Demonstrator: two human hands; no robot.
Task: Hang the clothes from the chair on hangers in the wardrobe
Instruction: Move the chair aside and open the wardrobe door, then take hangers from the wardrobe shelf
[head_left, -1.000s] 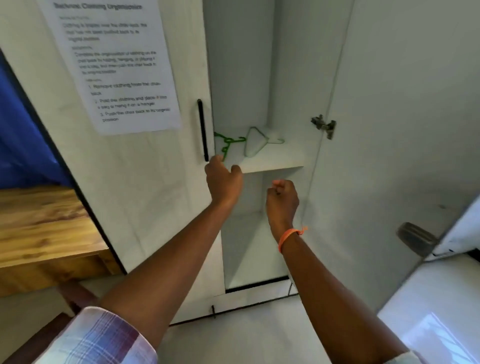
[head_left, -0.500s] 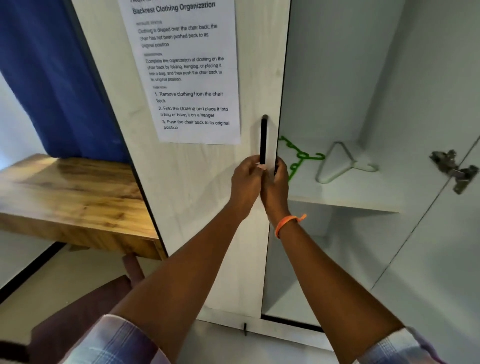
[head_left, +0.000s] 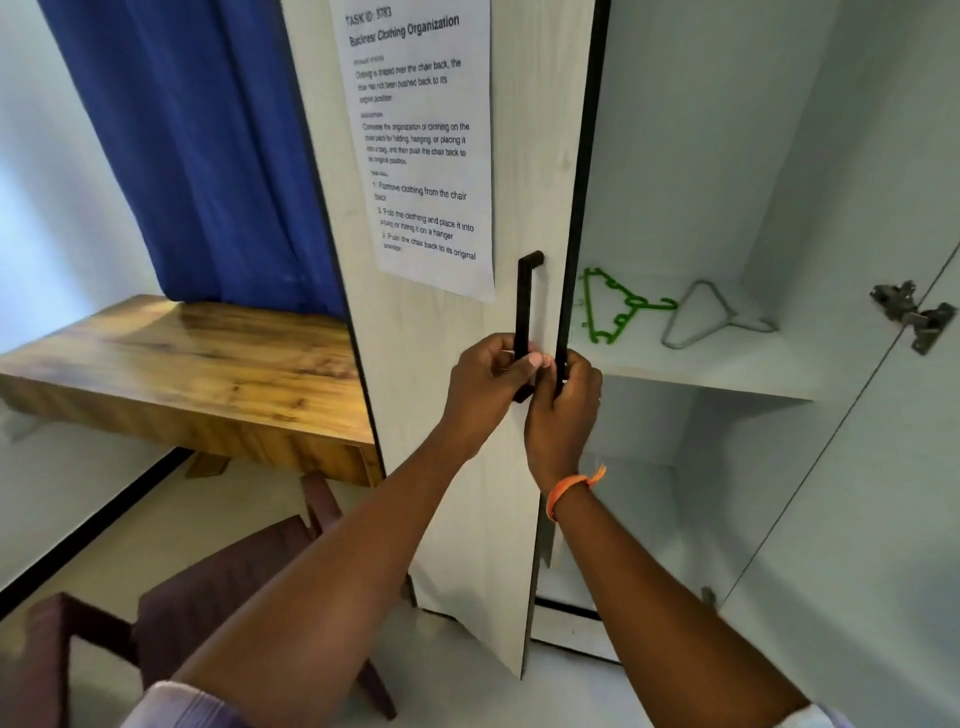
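Left hand (head_left: 485, 371): gripping the door handle (head_left: 525, 312).
Right hand (head_left: 563, 400): clasping the door (head_left: 441, 415) edge beside the handle.
Door: likely stiff, swinging easily.

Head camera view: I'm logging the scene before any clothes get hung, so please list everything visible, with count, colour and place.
Plastic clothes hanger: one, green, lying on the wardrobe shelf, left.
Pale clothes hanger: one, white-grey, on the same shelf, right of the green one.
Wardrobe shelf: one, white, inside the open wardrobe.
Wardrobe door: one, pale wood grain, left of the opening.
Bar door handle: one, black, on that door.
Printed instruction sheet: one, white, stuck on the door.
Metal hinge: one, silver, far right.
Curtain: one, blue, upper left.
Wooden desk: one, brown, left.
Chair: one, dark brown, under the desk.
Wristband: one, orange, right wrist.
Left hand: grips the handle.
Right hand: holds the door edge.
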